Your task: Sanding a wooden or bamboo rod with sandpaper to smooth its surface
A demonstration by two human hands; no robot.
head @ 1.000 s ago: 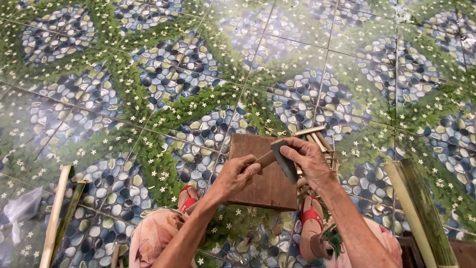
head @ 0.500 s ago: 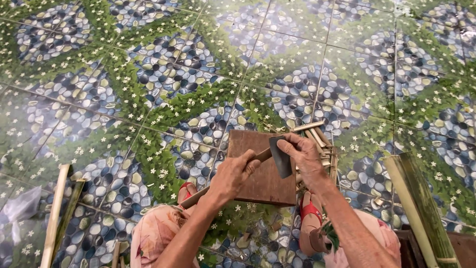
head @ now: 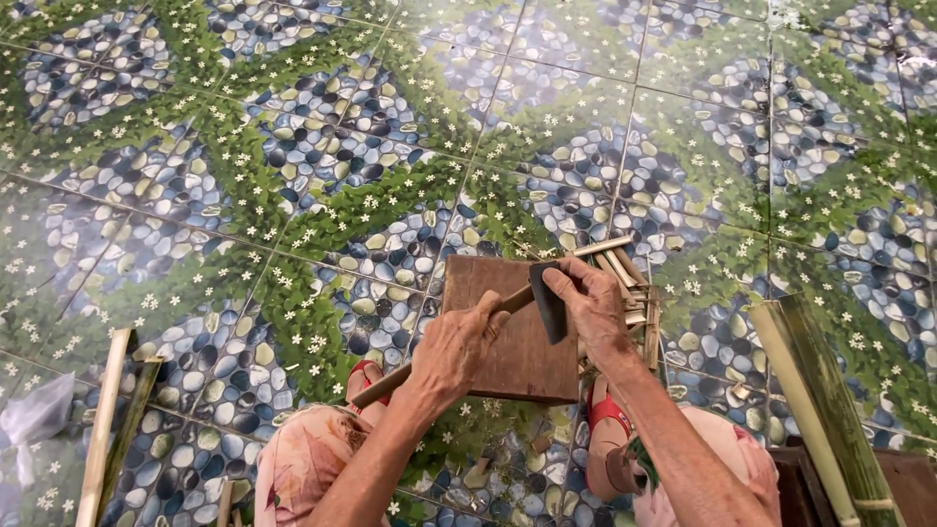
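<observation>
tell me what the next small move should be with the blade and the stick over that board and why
Probably push the dark blade a little further down the thin stick. The right hand holds the blade against the stick's far end, the left hand grips the stick's middle, and both sit over the wooden board, with cut strips piled beside it.

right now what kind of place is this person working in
Probably a home floor or porch used for bamboo craft. The glossy pebble-and-leaf patterned floor tiles carry a brown wooden chopping block, cut pale bamboo sticks and split green bamboo poles.
</observation>
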